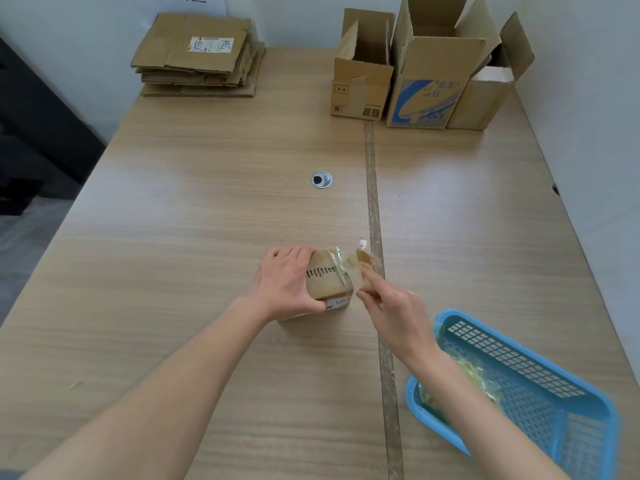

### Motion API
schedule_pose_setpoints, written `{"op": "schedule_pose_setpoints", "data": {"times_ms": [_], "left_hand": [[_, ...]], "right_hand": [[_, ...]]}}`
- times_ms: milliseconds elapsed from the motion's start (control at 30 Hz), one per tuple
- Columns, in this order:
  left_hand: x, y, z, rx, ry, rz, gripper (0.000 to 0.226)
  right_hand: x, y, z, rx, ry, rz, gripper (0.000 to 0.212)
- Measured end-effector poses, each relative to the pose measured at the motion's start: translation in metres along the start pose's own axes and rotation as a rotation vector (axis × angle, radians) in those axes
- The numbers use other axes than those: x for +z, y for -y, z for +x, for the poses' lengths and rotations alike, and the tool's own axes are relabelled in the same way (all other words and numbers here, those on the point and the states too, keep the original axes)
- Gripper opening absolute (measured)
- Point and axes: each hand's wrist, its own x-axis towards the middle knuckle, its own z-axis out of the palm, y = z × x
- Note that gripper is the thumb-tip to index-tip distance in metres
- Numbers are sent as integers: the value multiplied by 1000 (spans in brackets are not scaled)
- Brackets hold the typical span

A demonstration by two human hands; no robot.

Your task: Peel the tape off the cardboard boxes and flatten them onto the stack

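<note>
A small cardboard box (327, 280) with black print on top stands on the wooden table near me. My left hand (285, 280) grips its left side, thumb curled along the front edge. My right hand (391, 310) pinches a strip of clear tape (351, 263) that runs over the box's right end, with the forefinger stretched out toward it. A stack of flattened cardboard (197, 57) lies at the far left corner. Three open boxes stand at the far right: a plain one (362, 91), a blue-printed one (431, 95) and a third (485, 95).
A blue plastic basket (540, 386) holding crumpled clear tape sits at the near right, just beside my right forearm. A round cable grommet (321, 179) is set in the table's middle. A seam (374, 202) runs down the tabletop. The floor drops off to the left.
</note>
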Motion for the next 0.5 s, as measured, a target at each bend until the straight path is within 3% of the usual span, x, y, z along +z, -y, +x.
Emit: {"op": "schedule_pose_setpoints", "data": {"times_ms": [100, 200, 500], "left_hand": [[1, 0, 0, -10, -3, 3, 102], [1, -1, 0, -3, -11, 12, 106], [4, -1, 0, -16, -18, 21, 103]], "right_hand": [[0, 12, -9, 92, -89, -44, 39], [8, 25, -14, 184, -60, -47, 25], [30, 46, -18, 551, -230, 229, 11]]}}
